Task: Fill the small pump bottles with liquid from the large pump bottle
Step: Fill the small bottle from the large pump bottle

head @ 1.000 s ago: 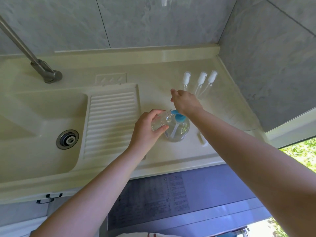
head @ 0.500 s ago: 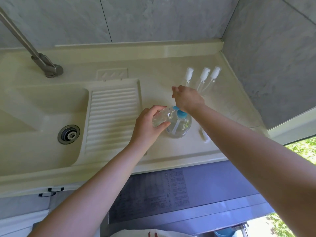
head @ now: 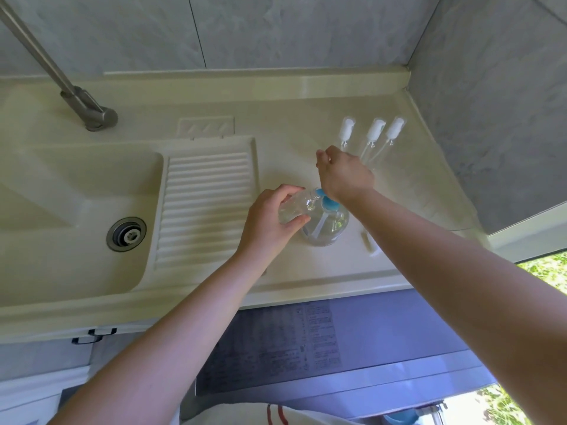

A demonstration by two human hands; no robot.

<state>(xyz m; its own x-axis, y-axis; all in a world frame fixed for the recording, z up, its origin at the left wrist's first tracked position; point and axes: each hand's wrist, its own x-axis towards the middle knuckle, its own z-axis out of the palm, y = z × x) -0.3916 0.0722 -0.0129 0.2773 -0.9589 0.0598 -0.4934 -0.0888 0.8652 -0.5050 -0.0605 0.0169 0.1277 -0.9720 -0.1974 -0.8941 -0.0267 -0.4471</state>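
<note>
Head view — left hand (head: 270, 223) grips small bottle (head: 296, 207) (unlabelled), cabinet print (head: 294, 335) illegible

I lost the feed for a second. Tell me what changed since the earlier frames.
Very little. The left hand still grips the small bottle tilted against the large pump bottle, and the right hand still rests over its blue pump. The three small bottles behind stay put. Only the camera shifted slightly.

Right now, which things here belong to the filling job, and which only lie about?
For the job: large pump bottle; small bottle gripped by left hand; right hand over the pump; three capped small bottles.

Lying about: faucet; sink drain; ribbed drainboard.
</note>
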